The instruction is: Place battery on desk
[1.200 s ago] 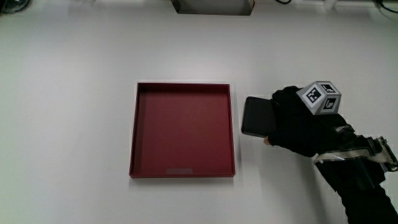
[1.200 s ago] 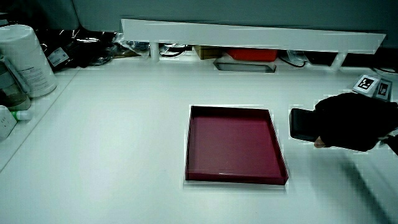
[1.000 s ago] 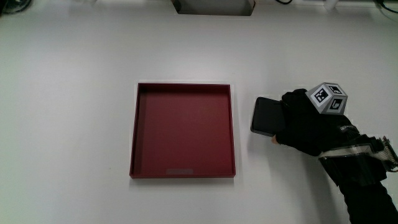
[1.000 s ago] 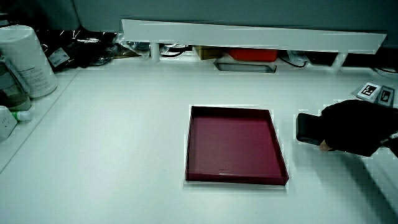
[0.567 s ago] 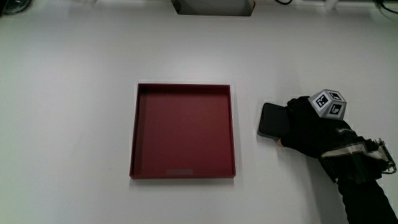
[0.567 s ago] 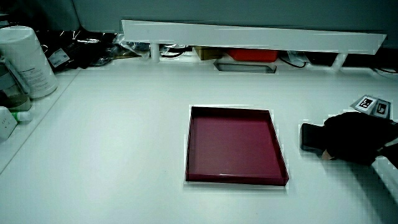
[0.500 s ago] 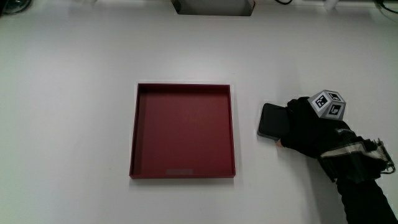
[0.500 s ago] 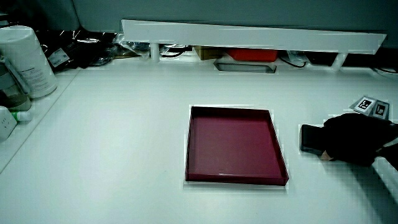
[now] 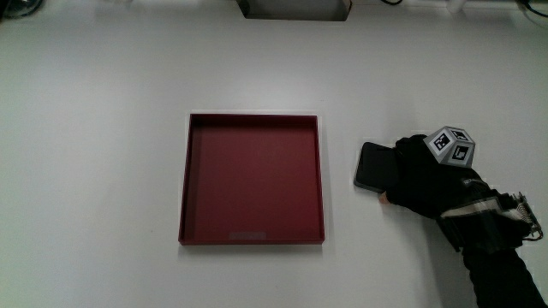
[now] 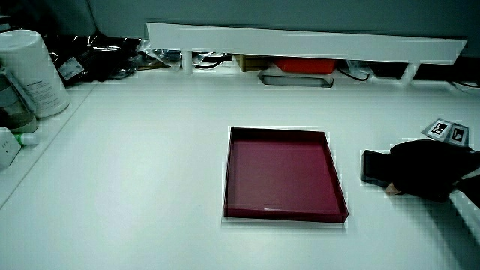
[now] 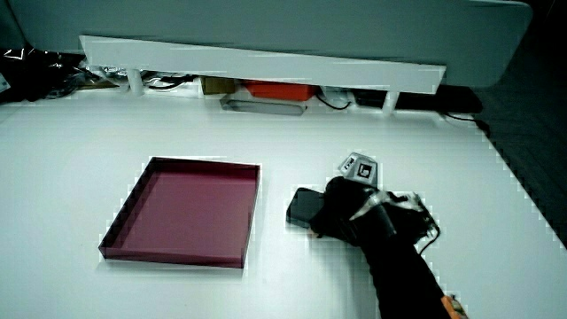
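The battery (image 9: pixel 374 166) is a flat dark slab lying on the white table beside the red tray (image 9: pixel 252 179). It also shows in both side views, the battery (image 10: pixel 373 166) and the battery (image 11: pixel 305 206). The gloved hand (image 9: pixel 421 177) rests low on the table over one end of the battery, its fingers still wrapped on that end, so about half the slab is covered. The patterned cube (image 9: pixel 451 144) sits on the back of the hand. The hand (image 10: pixel 424 171) and the hand (image 11: pixel 348 213) lie flat against the tabletop in both side views.
The red tray (image 10: pixel 284 183) holds nothing. A white canister (image 10: pixel 27 71) and clutter stand at one table edge. A low white partition (image 10: pixel 300 41) with a red box (image 10: pixel 303 66) and cables under it runs along the table.
The hand carried the battery away from the tray's edge and lowered it onto the table. Over the last half second it has stayed almost still.
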The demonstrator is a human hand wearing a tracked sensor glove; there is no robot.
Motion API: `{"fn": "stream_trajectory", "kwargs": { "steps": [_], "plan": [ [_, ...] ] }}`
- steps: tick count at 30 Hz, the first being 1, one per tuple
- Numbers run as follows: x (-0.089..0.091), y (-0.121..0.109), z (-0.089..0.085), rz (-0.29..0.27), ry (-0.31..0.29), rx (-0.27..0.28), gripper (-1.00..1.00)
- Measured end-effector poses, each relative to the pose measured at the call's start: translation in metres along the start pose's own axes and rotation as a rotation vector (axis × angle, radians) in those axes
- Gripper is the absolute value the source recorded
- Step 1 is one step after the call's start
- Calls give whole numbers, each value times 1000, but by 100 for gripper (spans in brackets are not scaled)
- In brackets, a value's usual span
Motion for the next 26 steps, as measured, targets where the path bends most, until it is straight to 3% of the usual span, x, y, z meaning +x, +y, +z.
{"fn": "stream_trajectory", "kwargs": {
  "steps": [3, 4, 8, 11, 17, 21, 22, 26],
  "plan": [
    [-4, -8, 8, 10, 2, 6, -76],
    [-10, -14, 13, 36, 1, -1, -81],
    [-27, -34, 36, 48, -71, 20, -100],
    [-43, -58, 59, 74, -119, 75, -100],
    [-66, -102, 97, 122, -124, 125, -100],
    [-76, -125, 116, 107, -176, 177, -100],
    [-78, -129, 120, 121, -165, 152, -100],
    [-94, -146, 126, 139, -198, 179, -100]
  ]
}}
